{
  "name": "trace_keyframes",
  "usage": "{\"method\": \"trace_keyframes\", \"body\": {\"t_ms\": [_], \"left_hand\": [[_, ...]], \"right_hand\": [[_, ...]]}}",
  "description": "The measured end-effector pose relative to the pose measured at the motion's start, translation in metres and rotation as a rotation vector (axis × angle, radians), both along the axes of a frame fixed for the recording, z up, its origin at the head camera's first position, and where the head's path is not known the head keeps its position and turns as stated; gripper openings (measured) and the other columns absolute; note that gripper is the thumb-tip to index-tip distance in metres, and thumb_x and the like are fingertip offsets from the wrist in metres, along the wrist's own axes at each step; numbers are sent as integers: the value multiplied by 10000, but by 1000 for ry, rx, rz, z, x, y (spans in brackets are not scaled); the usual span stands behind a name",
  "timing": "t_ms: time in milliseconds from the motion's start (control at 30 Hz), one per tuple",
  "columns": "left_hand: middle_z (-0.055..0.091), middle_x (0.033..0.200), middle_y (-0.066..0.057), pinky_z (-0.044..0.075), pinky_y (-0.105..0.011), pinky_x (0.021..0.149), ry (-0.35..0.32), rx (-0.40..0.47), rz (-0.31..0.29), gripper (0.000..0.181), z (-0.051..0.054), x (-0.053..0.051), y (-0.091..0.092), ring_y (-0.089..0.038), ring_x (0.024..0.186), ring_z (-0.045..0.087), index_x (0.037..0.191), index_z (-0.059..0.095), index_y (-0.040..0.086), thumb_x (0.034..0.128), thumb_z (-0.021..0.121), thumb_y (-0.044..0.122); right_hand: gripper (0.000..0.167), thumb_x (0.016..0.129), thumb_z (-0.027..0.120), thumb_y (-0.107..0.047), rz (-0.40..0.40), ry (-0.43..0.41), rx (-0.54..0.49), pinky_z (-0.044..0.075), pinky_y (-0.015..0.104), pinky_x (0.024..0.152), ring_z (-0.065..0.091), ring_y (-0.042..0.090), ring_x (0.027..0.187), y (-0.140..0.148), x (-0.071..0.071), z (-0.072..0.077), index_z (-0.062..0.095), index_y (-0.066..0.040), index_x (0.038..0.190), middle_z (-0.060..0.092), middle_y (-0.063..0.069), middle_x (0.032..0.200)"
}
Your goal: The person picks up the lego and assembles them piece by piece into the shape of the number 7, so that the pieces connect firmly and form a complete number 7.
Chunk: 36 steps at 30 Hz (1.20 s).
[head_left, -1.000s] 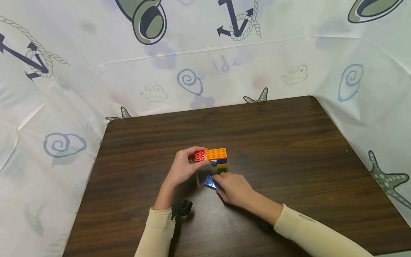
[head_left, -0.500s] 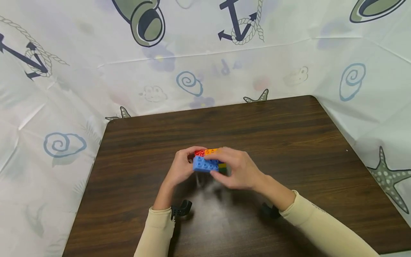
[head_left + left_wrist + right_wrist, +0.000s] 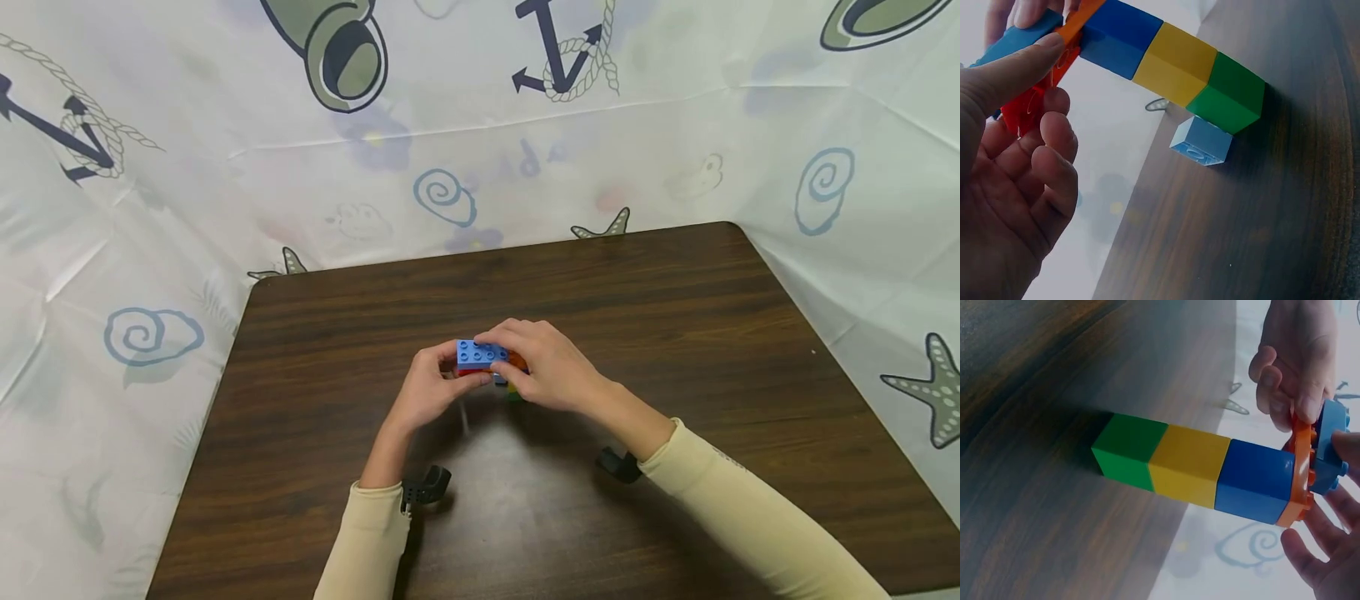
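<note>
A tower of a green (image 3: 1229, 94), a yellow (image 3: 1175, 62) and a dark blue block (image 3: 1254, 481) stands on the table. Across its top lies an orange brick (image 3: 1298, 472), with a red brick (image 3: 1022, 109) at the left under it. My left hand (image 3: 431, 389) grips the red end between thumb and fingers. A lighter blue eight-stud brick (image 3: 474, 355) is over the red and orange bricks; my right hand (image 3: 553, 367) pinches its right part. In the right wrist view it looks slightly tilted against the orange studs.
A small light blue brick (image 3: 1202, 141) lies on the dark wooden table (image 3: 360, 317) beside the green block. A patterned white cloth (image 3: 300, 192) hangs behind the table. Black wrist straps with devices are on both arms.
My right hand has picked the blue brick up from the table and carried it up and away from me onto the red and orange bricks. My left hand has stayed in place.
</note>
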State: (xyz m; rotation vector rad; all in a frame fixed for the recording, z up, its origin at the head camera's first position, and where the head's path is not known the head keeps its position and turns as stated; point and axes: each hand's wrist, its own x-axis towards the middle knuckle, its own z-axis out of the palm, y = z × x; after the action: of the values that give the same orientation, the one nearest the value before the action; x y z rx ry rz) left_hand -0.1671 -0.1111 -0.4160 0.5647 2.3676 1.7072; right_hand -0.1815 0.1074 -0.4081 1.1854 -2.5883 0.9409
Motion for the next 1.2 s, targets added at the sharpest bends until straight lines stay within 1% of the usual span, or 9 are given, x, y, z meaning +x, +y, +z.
{"method": "trace_keyframes", "body": {"t_ms": [167, 300, 400, 467, 600, 733, 900, 1067, 1200], "left_hand": [[705, 997, -92, 544, -280, 691, -36, 24, -6, 360, -4, 1, -3, -159, 815, 644, 1179, 662, 6, 840, 774, 52], [700, 1037, -100, 552, -298, 692, -83, 61, -23, 403, -21, -3, -7, -199, 851, 666, 1224, 644, 27, 844, 773, 67], [691, 1010, -88, 534, -327, 598, -127, 80, -34, 401, -35, -6, -12, -249, 768, 637, 1249, 639, 94, 871, 761, 140], [672, 938, -109, 496, -352, 525, -138, 91, -47, 360, -38, -5, -15, -291, 687, 586, 1250, 635, 119, 908, 723, 191], [607, 824, -190, 461, -351, 456, -129, 139, -75, 303, -40, -4, -17, -381, 614, 518, 1232, 624, 70, 1013, 564, 270], [568, 824, -296, 456, -305, 432, -139, 196, -83, 394, -40, -3, -17, -448, 613, 506, 1245, 599, 46, 1061, 422, 346], [554, 832, -305, 451, -282, 430, -155, 194, -62, 386, -37, -3, -13, -464, 593, 489, 1322, 546, 112, 1058, 421, 365], [569, 826, -271, 443, -279, 435, -159, 185, -44, 386, -34, -3, -11, -524, 608, 462, 1352, 523, 103, 1057, 434, 335], [575, 828, -262, 441, -290, 436, -153, 184, -44, 399, -32, -5, -9, -501, 607, 466, 1361, 512, 91, 1061, 420, 338]], "right_hand": [[361, 931, 678, -190, 0, -29, -6, 450, 340, 814, 513, 113, 861, -1, 4, -2, 624, -156, 1286, 604, -37, 1176], [377, 934, 676, -200, -11, -58, -5, 452, 341, 806, 517, 119, 853, -3, 9, -4, 610, -166, 1305, 590, -37, 1191], [409, 925, 692, -192, -14, -92, -29, 480, 320, 769, 536, 129, 842, -5, 12, -6, 592, -161, 1320, 588, -26, 1202], [422, 915, 705, -179, -16, -118, -54, 498, 303, 736, 550, 128, 836, -6, 14, -7, 589, -154, 1321, 593, -20, 1201], [428, 902, 724, -158, -23, -143, -84, 515, 302, 764, 579, 107, 880, -8, 17, -10, 595, -148, 1310, 600, -14, 1203], [431, 904, 723, -154, -25, -145, -90, 517, 293, 766, 588, 92, 895, -9, 19, -12, 599, -153, 1317, 600, -18, 1214], [460, 920, 708, -268, -63, -176, -82, 520, 318, 779, 602, 137, 930, -6, 18, -10, 581, -150, 1346, 607, -10, 1224], [491, 992, 527, -469, -209, -365, -73, 513, 374, 838, 619, 181, 975, -5, 14, -3, 591, -136, 1347, 658, 5, 1174], [580, 1013, 386, -554, -226, -574, -12, 492, 384, 831, 588, 206, 941, -4, 7, -4, 626, -110, 1299, 664, 26, 1110]]}}
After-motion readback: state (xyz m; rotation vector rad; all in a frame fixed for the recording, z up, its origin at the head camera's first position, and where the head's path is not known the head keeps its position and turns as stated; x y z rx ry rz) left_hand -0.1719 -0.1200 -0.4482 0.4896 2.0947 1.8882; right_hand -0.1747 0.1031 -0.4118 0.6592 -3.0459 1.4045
